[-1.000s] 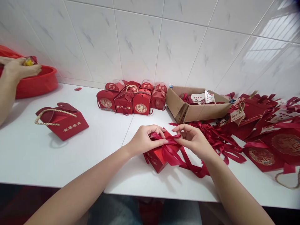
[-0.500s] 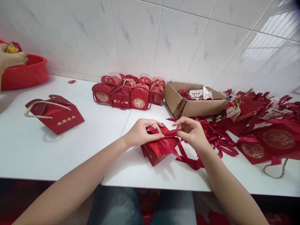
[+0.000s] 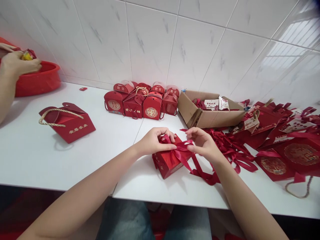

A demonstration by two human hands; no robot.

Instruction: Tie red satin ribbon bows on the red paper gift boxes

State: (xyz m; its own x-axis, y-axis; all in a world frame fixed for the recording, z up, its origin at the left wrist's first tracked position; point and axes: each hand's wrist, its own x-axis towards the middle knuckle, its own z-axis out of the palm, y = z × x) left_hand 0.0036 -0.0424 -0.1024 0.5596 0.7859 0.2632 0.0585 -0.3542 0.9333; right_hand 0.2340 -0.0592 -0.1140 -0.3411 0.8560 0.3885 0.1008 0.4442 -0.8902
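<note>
A small red gift box (image 3: 168, 161) lies on the white counter (image 3: 105, 156) in front of me, with a dark red ribbon (image 3: 182, 154) looped over its top. My left hand (image 3: 153, 141) pinches the ribbon at the box's left side. My right hand (image 3: 203, 143) pinches the ribbon's other loop just right of the box. The ribbon's loose tails trail off to the right and down toward the counter's front edge.
Finished red boxes (image 3: 141, 103) stand in a cluster at the tiled wall. A larger red bag with a rope handle (image 3: 67, 121) sits left. A cardboard box (image 3: 210, 111) and piles of flat red bags (image 3: 287, 146) and ribbons fill the right. Another person's hand (image 3: 16, 63) is at a red basin (image 3: 37, 81).
My hands keep working the ribbon on the box, staying close together. The other person's hand stays at the red basin. The view has shifted slightly.
</note>
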